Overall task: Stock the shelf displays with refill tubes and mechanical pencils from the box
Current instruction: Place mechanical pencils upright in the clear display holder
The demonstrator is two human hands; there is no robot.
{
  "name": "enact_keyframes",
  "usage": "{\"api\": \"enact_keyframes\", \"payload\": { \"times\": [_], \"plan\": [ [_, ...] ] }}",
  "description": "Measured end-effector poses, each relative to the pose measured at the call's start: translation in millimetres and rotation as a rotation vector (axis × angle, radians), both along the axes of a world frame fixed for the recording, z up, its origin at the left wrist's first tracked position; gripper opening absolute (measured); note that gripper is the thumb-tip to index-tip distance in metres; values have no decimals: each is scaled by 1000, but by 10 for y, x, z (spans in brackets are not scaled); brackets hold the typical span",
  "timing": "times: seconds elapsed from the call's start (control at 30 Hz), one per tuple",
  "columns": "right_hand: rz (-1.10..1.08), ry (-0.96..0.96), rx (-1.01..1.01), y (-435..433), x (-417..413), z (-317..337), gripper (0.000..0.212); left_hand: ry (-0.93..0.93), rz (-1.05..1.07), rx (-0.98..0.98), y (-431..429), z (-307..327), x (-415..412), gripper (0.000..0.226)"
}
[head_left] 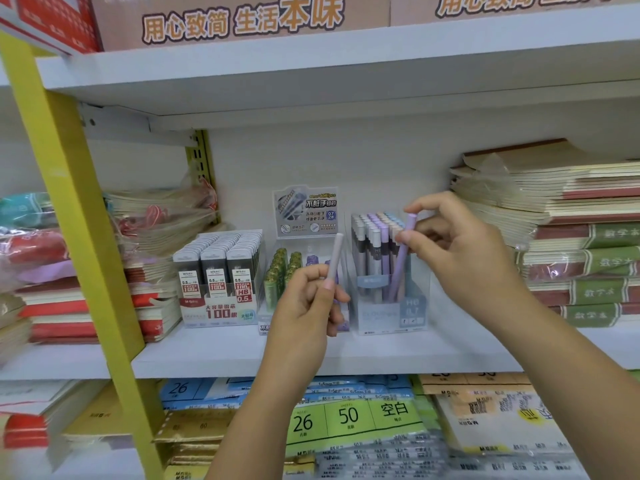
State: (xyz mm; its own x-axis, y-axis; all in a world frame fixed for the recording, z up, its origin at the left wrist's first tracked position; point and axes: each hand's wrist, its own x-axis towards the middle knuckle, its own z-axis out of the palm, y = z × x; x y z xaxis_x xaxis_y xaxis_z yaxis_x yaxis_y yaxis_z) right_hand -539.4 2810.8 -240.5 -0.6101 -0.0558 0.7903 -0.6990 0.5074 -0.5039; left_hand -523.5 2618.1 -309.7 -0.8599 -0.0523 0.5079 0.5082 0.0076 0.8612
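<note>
My left hand (308, 303) grips a pale pink refill tube (335, 259) upright in front of the middle display (304, 216). My right hand (450, 251) pinches the top of a purple tube (401, 261) that leans inside the clear display box (391, 313) on the right, among several pastel tubes standing in rows. Left of both stands a display of grey 0.5 HB lead cases (218, 271). The middle display holds green and purple packs low down, partly hidden by my left hand. No supply box is in view.
The white shelf (207, 358) carries stacks of notebooks at the left (152, 299) and right (571, 237). A yellow upright post (79, 209) crosses the left side. Below lie packs of loose-leaf paper (349, 417). Another white shelf runs overhead.
</note>
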Motion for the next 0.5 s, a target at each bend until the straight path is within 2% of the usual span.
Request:
{"api": "enact_keyframes", "payload": {
  "times": [0.37,0.43,0.5],
  "plan": [
    [73,-74,-33,-38,-42,2,21,-25,-5,72,-11,33,49,26],
    [11,-72,29,-44,-80,-31,20,-37,-8,75,-5,33,52,26],
    [-128,18,152,-76,-102,-52,18,-49,-12,80,1,32,60,23]
  ]
}}
